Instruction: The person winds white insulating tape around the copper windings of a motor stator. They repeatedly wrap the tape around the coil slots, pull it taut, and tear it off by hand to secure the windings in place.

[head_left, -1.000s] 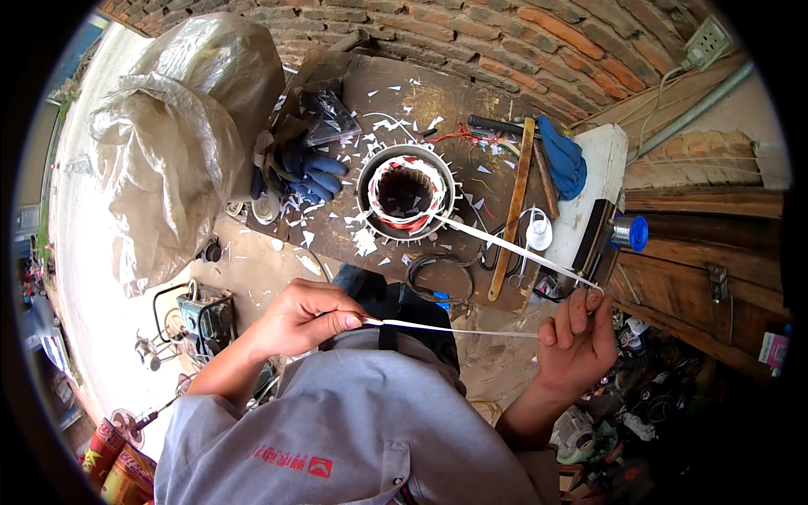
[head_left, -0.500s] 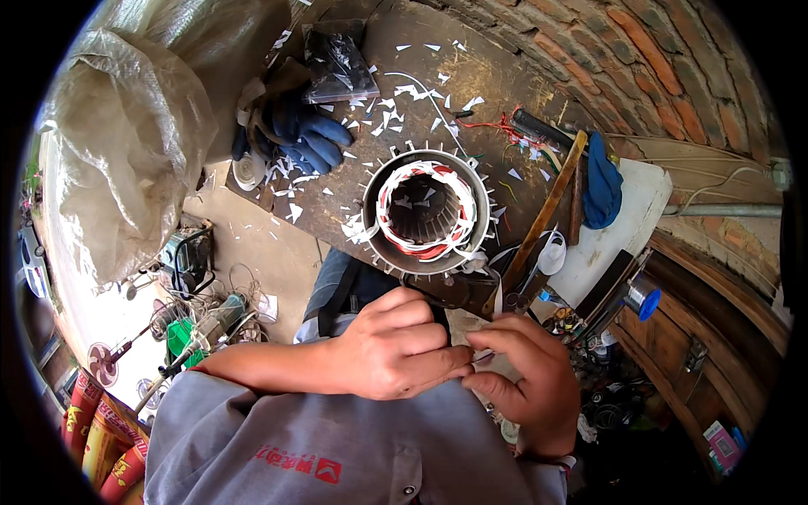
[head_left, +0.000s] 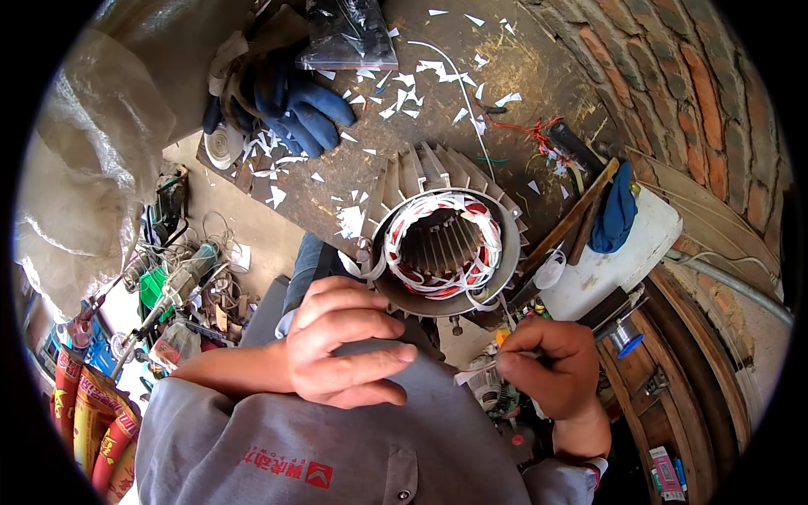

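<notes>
A finned metal motor stator (head_left: 515,244) stands tilted at the table edge. Its ring of windings (head_left: 396,231), bound in white tape with red showing between the wraps, faces up toward me. My left hand (head_left: 343,347) is held just below the housing, fingers spread, holding nothing. To the right, my right hand (head_left: 551,370) pinches a narrow white binding tape (head_left: 507,310), which runs up to the stator's lower right rim. A short tail of it pokes out left of the fingertips. A loose white end also hangs at the stator's left rim.
White paper scraps (head_left: 404,93) litter the worktable (head_left: 539,42). Blue work gloves (head_left: 316,118) and a dark plastic bag (head_left: 349,38) lie at the back left. Wooden sticks (head_left: 581,210), a blue cloth (head_left: 612,210) and a blue wire spool (head_left: 625,338) are at right, by a brick wall.
My hands have parted: the left has let go and opened, moving left, while the right has moved right, still pinching the tape. The stator now appears more tilted, its finned side showing.
</notes>
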### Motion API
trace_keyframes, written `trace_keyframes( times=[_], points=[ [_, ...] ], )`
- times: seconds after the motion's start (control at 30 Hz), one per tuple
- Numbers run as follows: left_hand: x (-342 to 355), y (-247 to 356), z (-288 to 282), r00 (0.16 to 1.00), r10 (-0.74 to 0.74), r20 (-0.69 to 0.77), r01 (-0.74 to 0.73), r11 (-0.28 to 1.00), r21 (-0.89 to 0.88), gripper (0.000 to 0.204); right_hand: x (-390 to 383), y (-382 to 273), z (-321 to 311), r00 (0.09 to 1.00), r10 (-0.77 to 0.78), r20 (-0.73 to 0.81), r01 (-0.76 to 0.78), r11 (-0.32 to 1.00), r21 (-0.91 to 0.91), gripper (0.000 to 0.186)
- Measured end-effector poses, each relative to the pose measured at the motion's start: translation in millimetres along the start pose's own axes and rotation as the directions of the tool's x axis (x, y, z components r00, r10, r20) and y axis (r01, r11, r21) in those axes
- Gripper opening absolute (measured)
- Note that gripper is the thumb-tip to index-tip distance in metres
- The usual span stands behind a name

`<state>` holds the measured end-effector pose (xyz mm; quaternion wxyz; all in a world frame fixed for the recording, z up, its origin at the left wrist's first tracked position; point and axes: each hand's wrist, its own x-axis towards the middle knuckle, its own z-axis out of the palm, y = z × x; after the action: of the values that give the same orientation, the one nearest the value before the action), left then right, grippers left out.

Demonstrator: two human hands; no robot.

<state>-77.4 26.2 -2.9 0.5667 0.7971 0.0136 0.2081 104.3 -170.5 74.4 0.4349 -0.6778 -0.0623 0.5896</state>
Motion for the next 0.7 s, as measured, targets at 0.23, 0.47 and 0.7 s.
trace_keyframes(
  times=[0.23, 0.47, 0.7],
  points=[
    [-12, -8, -12, 0.995, -0.096, -0.014, 0.095, 0.995, -0.031, 0.027, 18, 4, -17, 0.949, 0.313, -0.031, -0.295, 0.920, 0.256, 0.010],
    [-12, -11, -10, 0.992, -0.127, 0.005, 0.127, 0.988, -0.089, 0.019, 32, 7, -4, 0.930, 0.362, -0.063, -0.351, 0.926, 0.137, 0.013],
    [-10, -17, -9, 0.984, -0.160, 0.075, 0.167, 0.982, -0.088, 0.018, 32, -2, 6, 0.988, -0.005, -0.156, -0.052, 0.933, -0.356, 0.008]
  ],
)
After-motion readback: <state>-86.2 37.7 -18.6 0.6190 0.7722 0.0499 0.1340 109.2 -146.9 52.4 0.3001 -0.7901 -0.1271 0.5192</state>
